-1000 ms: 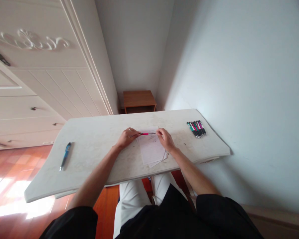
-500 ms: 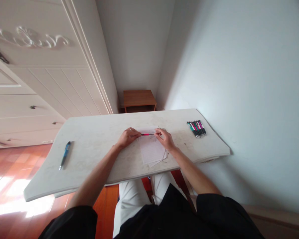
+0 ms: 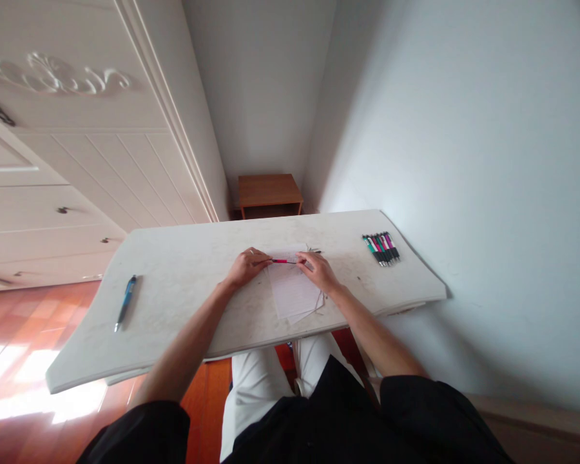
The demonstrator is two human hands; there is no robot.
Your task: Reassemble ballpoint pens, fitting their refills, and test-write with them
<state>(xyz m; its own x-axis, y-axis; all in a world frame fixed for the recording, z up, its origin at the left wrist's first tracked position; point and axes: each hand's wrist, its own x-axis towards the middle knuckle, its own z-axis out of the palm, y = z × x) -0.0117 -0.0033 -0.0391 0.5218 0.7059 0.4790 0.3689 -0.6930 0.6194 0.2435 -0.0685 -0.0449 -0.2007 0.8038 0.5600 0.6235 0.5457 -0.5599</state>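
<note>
My left hand (image 3: pixel 249 266) is closed, its fingertips pinching a pink pen barrel (image 3: pixel 280 261) that lies crosswise above the paper. A thin dark rod, which looks like a pen refill (image 3: pixel 291 262), runs from the barrel's right end to my right hand (image 3: pixel 318 270). The fingertips of my right hand are pinched on the far end of this rod. Beneath both hands are lined paper sheets (image 3: pixel 294 293), slightly fanned. Several small thin pieces (image 3: pixel 314 250) lie at the paper's upper right edge, partly behind my right hand.
On the white table (image 3: pixel 183 270), a blue pen (image 3: pixel 126 303) lies far left. A row of pens (image 3: pixel 381 249) in green, pink and purple lies at the right. A wooden stand (image 3: pixel 270 190) is beyond the table, a white cabinet (image 3: pixel 77 154) at left, a wall at right.
Both hands have shifted very slightly left with the pink barrel and the thin rod. My right fingertips sit a little lower, and the rod now slopes slightly. The holds are unchanged.
</note>
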